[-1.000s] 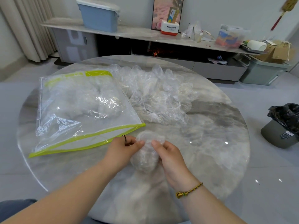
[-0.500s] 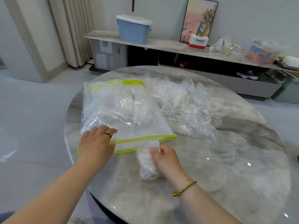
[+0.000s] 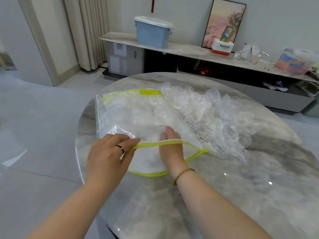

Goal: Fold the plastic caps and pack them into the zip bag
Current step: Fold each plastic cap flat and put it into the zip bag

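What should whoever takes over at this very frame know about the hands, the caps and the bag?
Left hand: pinches the upper green lip of the zip bag, lifting its mouth open.
Right hand: reaches in through the mouth, fingers under the clear film. It is too blurred to tell whether it holds a cap.
Things: the bag lies flat on the round table, with the loose caps piled beside it on its right.
Done: a whitish mass of packed caps already shows inside.
Left: fold and pack the loose pile, then zip the bag.
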The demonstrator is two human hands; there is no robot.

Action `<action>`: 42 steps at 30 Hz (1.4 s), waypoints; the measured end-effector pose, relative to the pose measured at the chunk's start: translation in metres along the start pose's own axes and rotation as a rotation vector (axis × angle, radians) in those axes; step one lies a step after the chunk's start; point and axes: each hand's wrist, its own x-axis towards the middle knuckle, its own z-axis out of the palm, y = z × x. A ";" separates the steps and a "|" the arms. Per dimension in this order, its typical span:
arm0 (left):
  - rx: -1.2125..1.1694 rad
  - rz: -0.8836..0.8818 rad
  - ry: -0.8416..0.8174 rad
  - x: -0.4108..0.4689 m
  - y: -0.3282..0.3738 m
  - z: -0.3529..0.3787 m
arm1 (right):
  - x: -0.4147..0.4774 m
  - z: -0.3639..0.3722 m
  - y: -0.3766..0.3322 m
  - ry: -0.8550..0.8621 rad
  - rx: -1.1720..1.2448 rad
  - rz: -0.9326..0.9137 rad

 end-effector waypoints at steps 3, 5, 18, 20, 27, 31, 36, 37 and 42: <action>0.006 0.005 0.016 0.003 -0.002 -0.006 | 0.043 0.006 0.006 0.042 -0.284 0.016; 0.008 0.012 0.024 0.004 -0.004 -0.008 | 0.063 0.009 0.010 0.087 -0.463 0.004; 0.019 0.053 -0.036 -0.001 -0.010 0.013 | 0.046 0.034 0.048 -0.129 -0.740 -0.500; 0.021 0.058 -0.034 0.000 -0.010 0.013 | 0.053 0.032 0.056 -0.169 -0.855 -0.491; 0.066 0.039 -0.033 0.000 -0.017 0.020 | 0.103 0.022 0.046 -0.243 -1.081 -0.211; 0.124 0.002 -0.029 0.001 -0.027 0.027 | 0.107 0.028 0.043 -0.240 -1.071 -0.143; 0.239 0.064 -0.011 -0.001 -0.031 0.037 | 0.076 0.029 0.041 -0.270 -0.977 -0.166; 0.270 0.083 -0.007 -0.002 -0.031 0.038 | 0.066 0.022 0.039 -0.308 -0.963 -0.163; 0.359 0.082 -0.029 -0.011 -0.046 0.046 | 0.011 -0.014 0.045 -0.285 -0.736 -0.491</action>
